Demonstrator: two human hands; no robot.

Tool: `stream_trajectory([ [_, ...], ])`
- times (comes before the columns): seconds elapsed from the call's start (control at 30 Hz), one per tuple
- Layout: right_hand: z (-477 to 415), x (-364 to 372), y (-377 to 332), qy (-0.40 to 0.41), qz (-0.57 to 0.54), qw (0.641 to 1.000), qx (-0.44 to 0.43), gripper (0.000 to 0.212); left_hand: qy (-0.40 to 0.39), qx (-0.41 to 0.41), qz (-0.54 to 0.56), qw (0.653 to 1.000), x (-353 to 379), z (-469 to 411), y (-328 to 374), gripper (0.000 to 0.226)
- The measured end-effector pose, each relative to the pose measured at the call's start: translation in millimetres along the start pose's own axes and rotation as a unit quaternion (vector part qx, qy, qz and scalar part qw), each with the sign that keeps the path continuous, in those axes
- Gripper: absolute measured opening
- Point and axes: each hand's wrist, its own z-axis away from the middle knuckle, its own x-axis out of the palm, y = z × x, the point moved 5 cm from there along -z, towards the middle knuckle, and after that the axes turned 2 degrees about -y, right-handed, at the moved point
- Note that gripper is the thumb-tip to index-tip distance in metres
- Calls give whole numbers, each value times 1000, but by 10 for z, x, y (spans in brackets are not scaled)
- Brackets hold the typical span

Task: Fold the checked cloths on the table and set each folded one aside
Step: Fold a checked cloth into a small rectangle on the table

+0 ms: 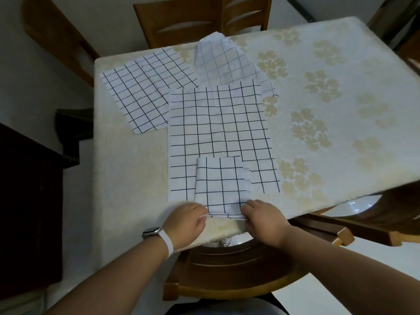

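A small folded checked cloth [221, 181], white with dark grid lines, lies near the table's front edge. My left hand [185, 220] pinches its near left corner and my right hand [264, 218] pinches its near right corner. It rests on top of a larger flat checked cloth [216, 123] spread in the middle. Another flat checked cloth [141, 92] lies at the back left. A crumpled checked cloth [223, 61] is bunched at the back, by the far edge.
The table [329, 114] wears a cream cover with pale flower prints. Wooden chairs stand at the far side [193, 21], at the right [354, 226] and right below me [227, 269]. Dark furniture [27, 201] stands on the left.
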Motion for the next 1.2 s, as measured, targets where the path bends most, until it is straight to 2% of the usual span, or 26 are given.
stream_trajectory([
  [0.1, -43, -161, 84, 40, -116, 988, 96, 6, -6, -59, 77, 995, -186, -109, -3, 13],
  [0.27, -250, -428, 252, 63, -312, 924, 213, 9, 15, -133, 182, 974, -384, -398, -123, 11],
  [0.43, -518, -573, 391, 80, -395, 881, 247, 9, 58, -181, 204, 960, -489, -662, -206, 8],
  [0.63, -841, -588, 569, 94, -439, 845, 290, 6, 83, -208, 210, 952, -596, -1062, -296, 3],
  [0.8, -1025, -536, 788, 117, -506, 780, 348, 6, 52, -250, 271, 928, -574, -1431, -378, 33],
  [0.87, -1079, -523, 856, 126, -523, 760, 363, 6, 26, -249, 271, 930, -551, -1525, -380, 46],
  [0.97, -1138, -509, 954, 142, -532, 744, 378, 15, -12, -228, 263, 937, -510, -1590, -390, 61],
  [1.03, -1162, -500, 1007, 144, -544, 733, 383, 11, -29, -211, 289, 933, -466, -1594, -385, 69],
  [1.2, -1173, -505, 1104, 150, -557, 719, 388, 19, -18, -203, 292, 935, -414, -1560, -357, 80],
])
